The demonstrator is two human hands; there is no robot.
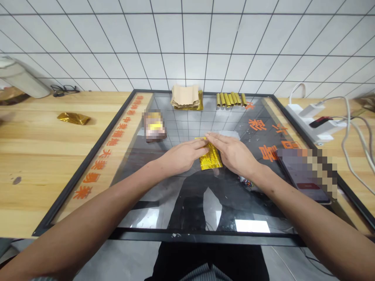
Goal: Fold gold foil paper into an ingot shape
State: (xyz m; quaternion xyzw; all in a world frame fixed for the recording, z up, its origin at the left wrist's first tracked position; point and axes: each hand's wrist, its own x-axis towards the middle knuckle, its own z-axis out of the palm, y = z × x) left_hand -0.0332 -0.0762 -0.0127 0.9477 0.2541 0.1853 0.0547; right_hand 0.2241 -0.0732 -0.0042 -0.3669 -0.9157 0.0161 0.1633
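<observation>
White wall tiles [187, 43] rise behind a wooden tabletop [58, 156] inset with a black-framed glass panel [83, 164] — and at its centre a person's left hand [183, 156] and right hand [234, 153] grasp a crinkled gold foil sheet [210, 160], fingertips meeting over its upper end as its lower part rests on the glass. Work stands part done: a neat row of rolled gold tubes [230, 99] lies at the panel's far edge, while a stack of tan paper [185, 96] sits beside them on more gold foil, still flat. Nearer the left hand is a pixelated packet [154, 125], its contents impossible to make out. A crumpled gold wrapper [74, 118] lies on the wood — a power strip [310, 121] sits across on the right.
</observation>
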